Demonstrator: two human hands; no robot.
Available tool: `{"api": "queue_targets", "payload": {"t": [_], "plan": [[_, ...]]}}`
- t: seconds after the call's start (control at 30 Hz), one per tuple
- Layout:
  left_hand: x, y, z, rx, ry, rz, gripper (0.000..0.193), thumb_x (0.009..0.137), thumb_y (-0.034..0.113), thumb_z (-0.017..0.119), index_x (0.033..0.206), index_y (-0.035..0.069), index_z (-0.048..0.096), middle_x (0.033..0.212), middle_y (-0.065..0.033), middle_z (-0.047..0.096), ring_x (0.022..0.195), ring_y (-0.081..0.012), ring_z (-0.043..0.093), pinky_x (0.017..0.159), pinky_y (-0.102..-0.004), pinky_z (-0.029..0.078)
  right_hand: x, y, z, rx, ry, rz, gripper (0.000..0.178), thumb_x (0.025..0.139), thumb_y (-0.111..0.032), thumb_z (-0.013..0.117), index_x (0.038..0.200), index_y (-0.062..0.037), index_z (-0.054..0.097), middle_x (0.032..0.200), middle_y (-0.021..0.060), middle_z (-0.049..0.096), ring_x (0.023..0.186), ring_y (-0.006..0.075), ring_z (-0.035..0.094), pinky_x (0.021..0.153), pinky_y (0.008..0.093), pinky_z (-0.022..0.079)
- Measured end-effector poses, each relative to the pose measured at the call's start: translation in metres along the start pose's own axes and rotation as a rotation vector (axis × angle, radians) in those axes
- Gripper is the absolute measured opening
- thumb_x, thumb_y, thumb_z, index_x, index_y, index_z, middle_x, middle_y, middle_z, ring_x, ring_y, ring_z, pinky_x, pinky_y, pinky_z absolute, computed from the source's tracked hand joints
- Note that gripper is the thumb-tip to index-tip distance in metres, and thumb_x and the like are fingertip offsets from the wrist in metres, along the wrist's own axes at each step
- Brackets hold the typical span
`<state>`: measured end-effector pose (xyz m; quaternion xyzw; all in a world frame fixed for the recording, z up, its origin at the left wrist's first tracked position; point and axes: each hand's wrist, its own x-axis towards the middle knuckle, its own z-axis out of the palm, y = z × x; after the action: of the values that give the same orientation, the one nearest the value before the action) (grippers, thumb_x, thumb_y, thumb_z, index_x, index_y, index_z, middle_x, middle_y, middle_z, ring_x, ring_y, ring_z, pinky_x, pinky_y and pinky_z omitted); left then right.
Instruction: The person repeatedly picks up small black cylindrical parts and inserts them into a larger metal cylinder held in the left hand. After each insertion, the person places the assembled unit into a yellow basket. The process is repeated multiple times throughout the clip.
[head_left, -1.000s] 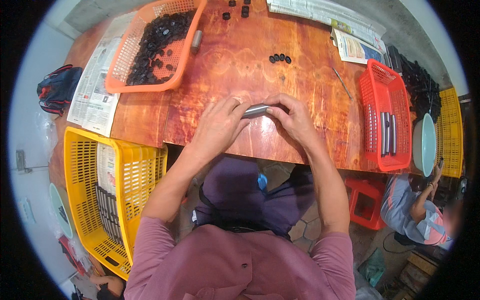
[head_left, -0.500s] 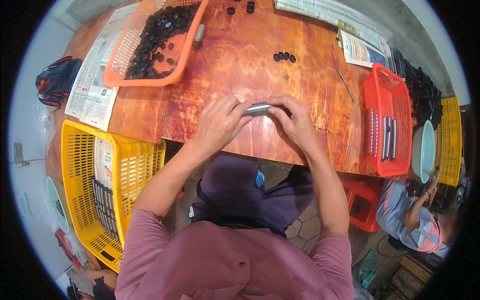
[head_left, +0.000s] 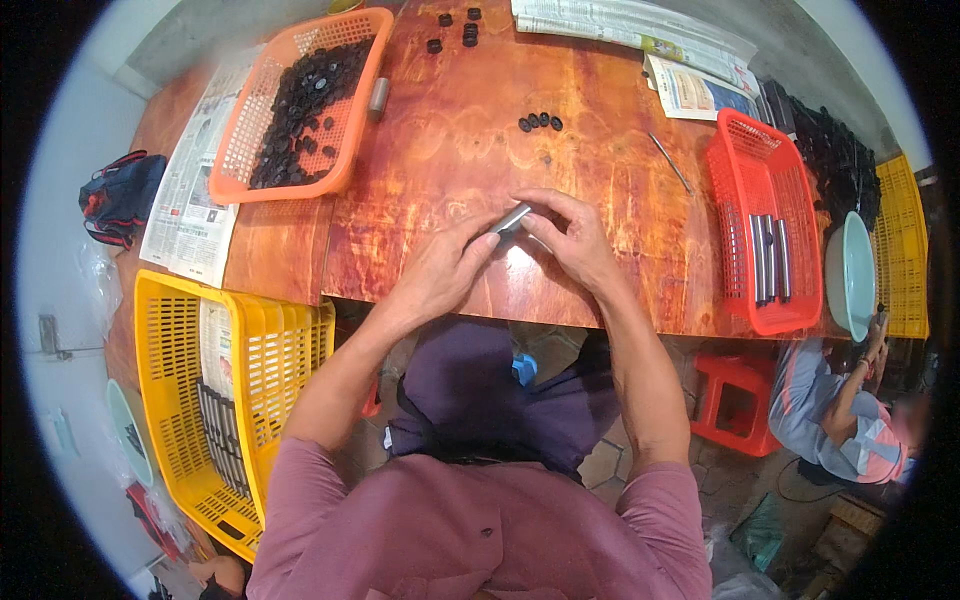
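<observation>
Both of my hands grip a short grey metal tube (head_left: pixel 511 218) above the near part of the wooden table. My left hand (head_left: pixel 443 268) is closed around the tube's nearer left end, thumb along it. On the far right end, the fingers and thumb of my right hand (head_left: pixel 574 238) pinch it. The tube slants, its right end farther from me; my fingers partly cover both ends. Beyond my hands, several small black round caps (head_left: pixel 541 122) lie in a row on the table (head_left: pixel 430 150).
At the far left stands an orange basket (head_left: pixel 345 165) of black caps, a metal cylinder (head_left: pixel 378 95) beside it. A red basket (head_left: pixel 812 290) with tubes (head_left: pixel 768 260) and a thin rod (head_left: pixel 670 163) are right. A yellow crate (head_left: pixel 290 370) stands left. Another person (head_left: pixel 840 420) sits at right.
The tube has turned from nearly level to a slant, its right end swinging away from me. My hands have shifted around it, and the whole view has moved slightly.
</observation>
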<state>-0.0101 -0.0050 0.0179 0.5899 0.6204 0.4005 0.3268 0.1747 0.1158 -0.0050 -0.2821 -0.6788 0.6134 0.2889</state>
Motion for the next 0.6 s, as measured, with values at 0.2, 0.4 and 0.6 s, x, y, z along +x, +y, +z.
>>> {"api": "queue_targets", "payload": {"t": [0.2, 0.4, 0.6], "plan": [[0.009, 0.004, 0.005, -0.298, -0.166, -0.354, 0.042, 0.107, 0.027, 0.054, 0.136, -0.001, 0.063, 0.093, -0.008, 0.071, 0.076, -0.0131, 0.065, 0.07, -0.0312, 0.055, 0.001, 0.01, -0.002, 0.056, 0.02, 0.0, 0.03, 0.095, -0.007, 0.066, 0.124, 0.0006, 0.07, 0.103, 0.0053, 0.072, 0.093, 0.0128, 0.066, 0.086, 0.0289, 0.054], [0.014, 0.001, 0.008, -0.22, -0.148, -0.326, 0.041, 0.108, 0.029, 0.052, 0.133, -0.001, 0.064, 0.087, -0.0042, 0.067, 0.073, -0.0107, 0.062, 0.063, -0.028, 0.051, 0.0, 0.003, -0.005, -0.073, 0.015, -0.033, 0.036, 0.089, -0.01, 0.071, 0.124, -0.0012, 0.071, 0.097, 0.0054, 0.072, 0.085, 0.0123, 0.063, 0.079, 0.0293, 0.053], [0.014, -0.001, 0.012, -0.167, -0.121, -0.308, 0.039, 0.109, 0.032, 0.052, 0.126, 0.0, 0.067, 0.08, -0.001, 0.063, 0.067, -0.0081, 0.057, 0.059, -0.0255, 0.047, 0.0, 0.004, -0.004, -0.059, 0.022, -0.005, 0.038, 0.087, -0.012, 0.073, 0.123, -0.0035, 0.072, 0.095, 0.0053, 0.072, 0.08, 0.0129, 0.062, 0.075, 0.0301, 0.052]]}}
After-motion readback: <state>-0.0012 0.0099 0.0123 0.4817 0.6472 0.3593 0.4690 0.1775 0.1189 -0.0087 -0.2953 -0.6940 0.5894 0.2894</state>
